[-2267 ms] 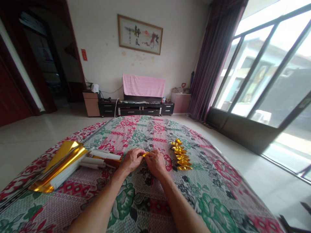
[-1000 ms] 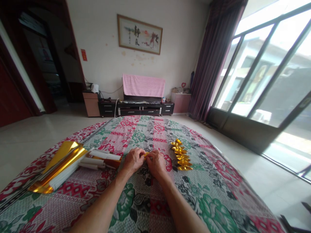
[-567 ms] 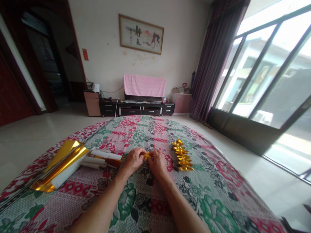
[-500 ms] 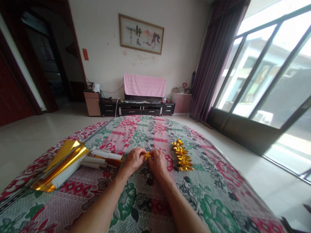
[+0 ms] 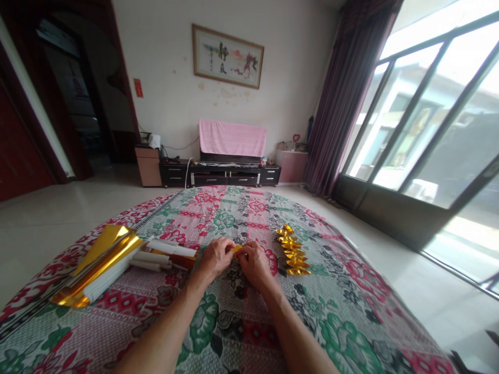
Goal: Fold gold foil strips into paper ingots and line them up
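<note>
Near the middle of the patterned cloth, my left hand [image 5: 218, 255] and my right hand [image 5: 252, 261] meet over a small piece of gold foil paper [image 5: 236, 248]. The fingers of both hands pinch it from either side, and they cover most of it. To the right of my right hand lies a row of folded gold paper ingots [image 5: 293, 248], one behind another. Left of my left hand are white paper rolls [image 5: 152, 259] and a larger curled stack of gold foil sheets [image 5: 113, 259] with white backs.
A flowered red, green and grey cloth [image 5: 312, 322] covers the round surface under my arms. Beyond it stand a low black cabinet [image 5: 210, 179] and a screen under a pink towel [image 5: 233, 137]. A purple curtain [image 5: 339, 104] and large windows are on the right.
My fingers have shifted slightly around the gold foil paper, and less of it shows between them. The ingots and the paper stacks have stayed in place.
</note>
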Available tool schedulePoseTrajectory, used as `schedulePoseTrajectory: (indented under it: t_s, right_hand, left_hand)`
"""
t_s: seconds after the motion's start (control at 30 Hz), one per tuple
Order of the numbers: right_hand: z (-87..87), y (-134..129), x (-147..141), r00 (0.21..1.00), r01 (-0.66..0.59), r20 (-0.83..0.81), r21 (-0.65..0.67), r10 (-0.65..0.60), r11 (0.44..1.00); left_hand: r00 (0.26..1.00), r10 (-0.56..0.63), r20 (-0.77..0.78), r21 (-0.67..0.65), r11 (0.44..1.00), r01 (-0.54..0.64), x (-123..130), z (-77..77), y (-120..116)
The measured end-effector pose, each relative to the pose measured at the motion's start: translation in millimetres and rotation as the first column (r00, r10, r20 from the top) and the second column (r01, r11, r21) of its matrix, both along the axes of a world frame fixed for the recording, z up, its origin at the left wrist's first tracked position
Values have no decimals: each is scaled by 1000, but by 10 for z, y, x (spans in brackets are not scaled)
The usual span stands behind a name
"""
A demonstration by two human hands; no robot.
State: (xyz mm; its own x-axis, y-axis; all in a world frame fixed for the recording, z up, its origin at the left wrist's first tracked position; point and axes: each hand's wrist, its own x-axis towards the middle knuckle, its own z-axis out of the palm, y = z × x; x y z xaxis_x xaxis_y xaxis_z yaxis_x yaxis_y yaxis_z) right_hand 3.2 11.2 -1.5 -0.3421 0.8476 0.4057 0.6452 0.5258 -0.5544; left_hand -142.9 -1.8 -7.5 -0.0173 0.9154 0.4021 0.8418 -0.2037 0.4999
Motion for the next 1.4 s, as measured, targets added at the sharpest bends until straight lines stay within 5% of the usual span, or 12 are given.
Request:
schedulePoseTrajectory:
  t_s: [0.73,1.17,1.4]
  right_hand:
    - [70,119,204,1000,16,-4,64,-15,998]
    - [226,131,357,958,-257,114,-64,263,964]
    - [212,128,377,963,-251,84,-50,254,967]
  left_hand:
    - [959,-89,-267,12,995,96,92,175,-153]
    - [952,-281,-119,2,959,283,-22,148,-136]
    - [958,-245,-147,43,966,253,-3,113,-105]
